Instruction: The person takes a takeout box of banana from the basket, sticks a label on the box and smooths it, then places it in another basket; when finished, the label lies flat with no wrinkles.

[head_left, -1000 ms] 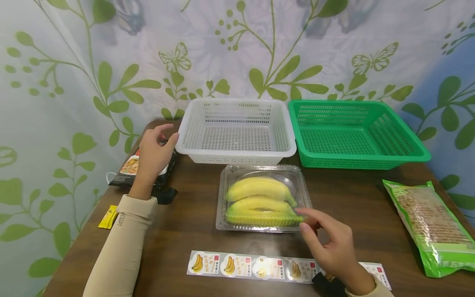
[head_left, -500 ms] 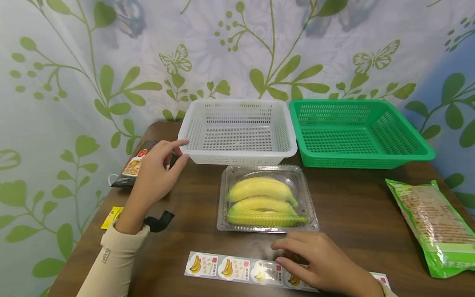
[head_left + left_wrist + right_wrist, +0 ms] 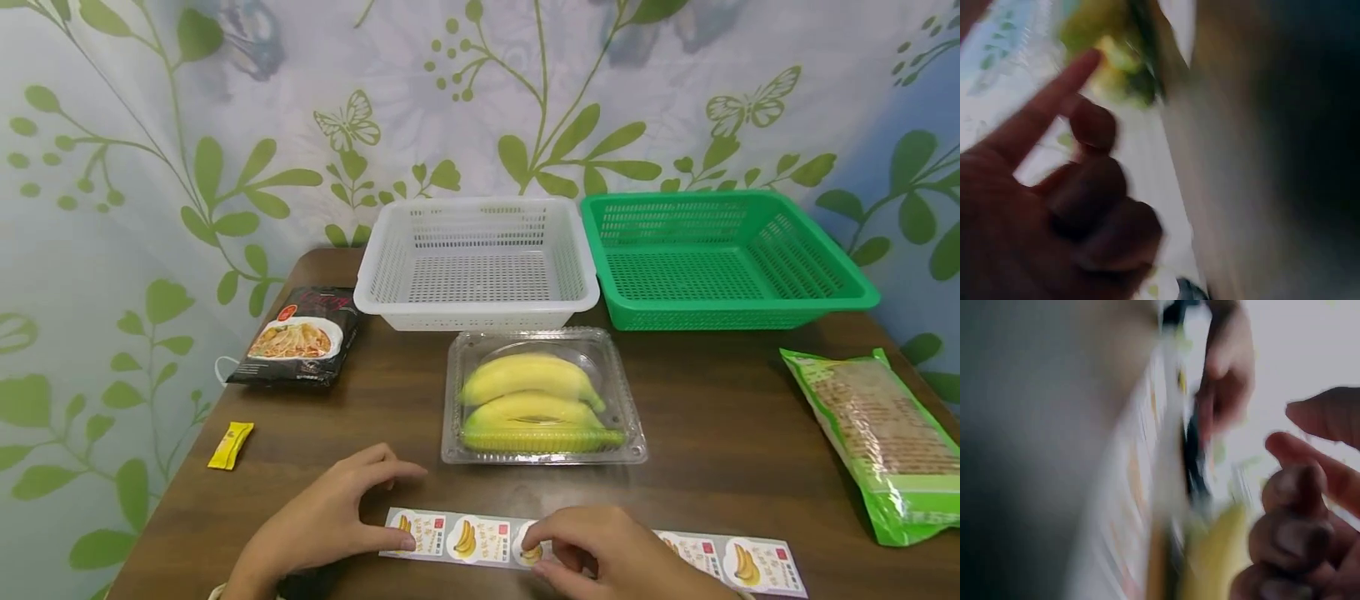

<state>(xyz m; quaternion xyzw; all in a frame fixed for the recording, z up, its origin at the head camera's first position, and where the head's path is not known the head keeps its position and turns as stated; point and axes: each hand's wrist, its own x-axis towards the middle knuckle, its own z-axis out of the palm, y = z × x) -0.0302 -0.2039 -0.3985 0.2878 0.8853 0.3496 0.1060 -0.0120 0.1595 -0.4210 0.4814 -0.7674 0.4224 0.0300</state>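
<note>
A strip of banana-printed stickers point(image 3: 483, 537) lies along the near part of the table. My left hand point(image 3: 341, 512) is at its left end, with the thumb tip over the first sticker and the index finger stretched out. Over the middle of the strip is my right hand point(image 3: 611, 550), fingers loosely bent; the right wrist view shows its thumb and index finger apart. Neither hand visibly grips anything, and whether they touch the strip is unclear. Behind the strip sits a lidded clear plastic box point(image 3: 452, 417) with yellow bananas point(image 3: 525, 375) inside. Both wrist views are blurred.
A white basket point(image 3: 476, 315) and a green basket point(image 3: 738, 317) stand side by side at the back. At the left lie a black food packet point(image 3: 300, 337) and a small yellow sachet point(image 3: 231, 445). A green-edged bag point(image 3: 877, 433) lies at the right on the brown table point(image 3: 720, 442).
My left hand has come from beside the white basket toward me, down to the strip's left end. The right hand has left the box's front corner and moved down and left over the strip.
</note>
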